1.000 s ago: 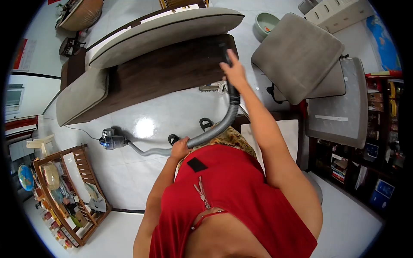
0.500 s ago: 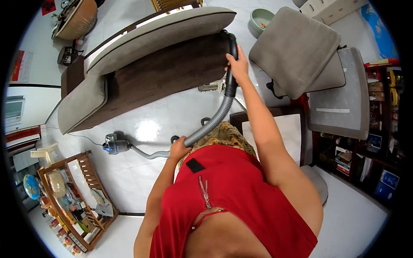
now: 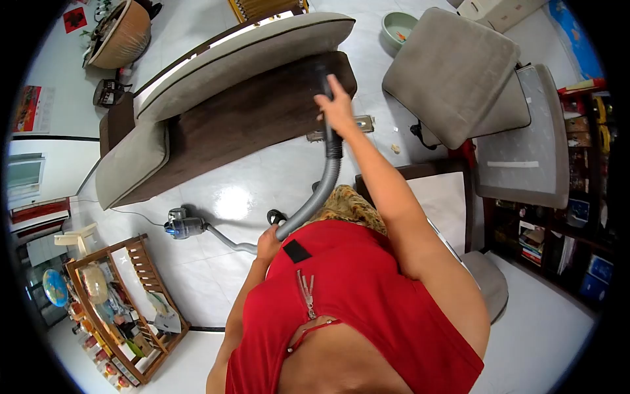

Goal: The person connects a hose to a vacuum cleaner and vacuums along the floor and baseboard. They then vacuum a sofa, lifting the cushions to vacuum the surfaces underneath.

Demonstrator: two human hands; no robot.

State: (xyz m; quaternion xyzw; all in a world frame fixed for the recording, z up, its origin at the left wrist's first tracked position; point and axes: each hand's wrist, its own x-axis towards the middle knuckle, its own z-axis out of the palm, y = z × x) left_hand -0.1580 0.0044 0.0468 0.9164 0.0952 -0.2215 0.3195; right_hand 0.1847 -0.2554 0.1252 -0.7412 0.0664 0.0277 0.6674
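My right hand [image 3: 336,111] is wrapped round the black handle of the vacuum hose, over the right end of the dark brown sofa base [image 3: 249,102]. The nozzle end looks blurred above the brown surface. Lower down, my left hand [image 3: 268,241] holds the grey ribbed hose [image 3: 318,197] beside my waist. That hose runs left along the floor to the small canister vacuum [image 3: 184,226]. Grey cushions [image 3: 262,54] line the back and left end of the sofa.
Stacked grey cushions [image 3: 449,72] stand at the right, with a green basin [image 3: 398,29] behind them. A wooden rack of goods [image 3: 141,262] is at lower left. Dark shelves [image 3: 558,236] are at far right. A floor tool head [image 3: 363,123] lies by the sofa.
My right hand has moved left with the hose handle, from the sofa's right edge to over its brown surface. The hose has shifted left, and the view has moved slightly.
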